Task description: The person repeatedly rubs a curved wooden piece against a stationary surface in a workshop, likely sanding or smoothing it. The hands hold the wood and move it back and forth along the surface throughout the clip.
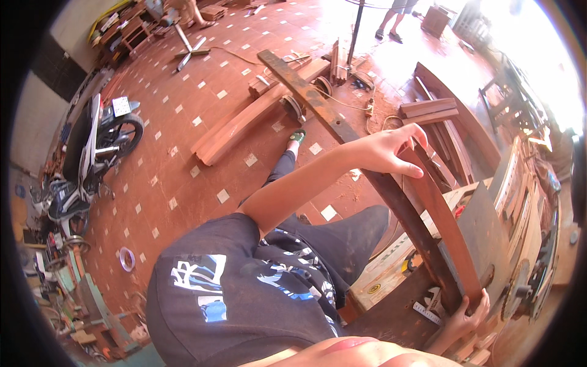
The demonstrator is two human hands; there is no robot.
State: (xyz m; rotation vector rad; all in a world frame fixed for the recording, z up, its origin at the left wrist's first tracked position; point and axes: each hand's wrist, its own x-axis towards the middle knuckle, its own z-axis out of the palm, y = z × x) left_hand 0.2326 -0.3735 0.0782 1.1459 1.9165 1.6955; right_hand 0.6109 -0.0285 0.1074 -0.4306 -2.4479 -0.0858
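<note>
A reddish-brown wooden slat [445, 217] runs lengthwise between my two hands, beside a long rusty metal bar [391, 194]. My left hand [388, 151] reaches across to the slat's far end, thumb and fingers closed around it. At the near end, the fingers of my right hand [469, 315] are wrapped around the slat's edge. An adjustable wrench [434, 298] lies on the work surface close to my right hand, with a white strip [426, 313] against it. Further along the bench sits a yellow-and-black object [412, 263], partly hidden by the bar.
A toothed circular blade [517, 289] stands right of my right hand. Boards [431, 110] and a long timber stack [244, 125] lie on the tiled floor, with a cord [369, 109] nearby. A motorbike [92, 140] is at left. Another person's legs [392, 24] show far off.
</note>
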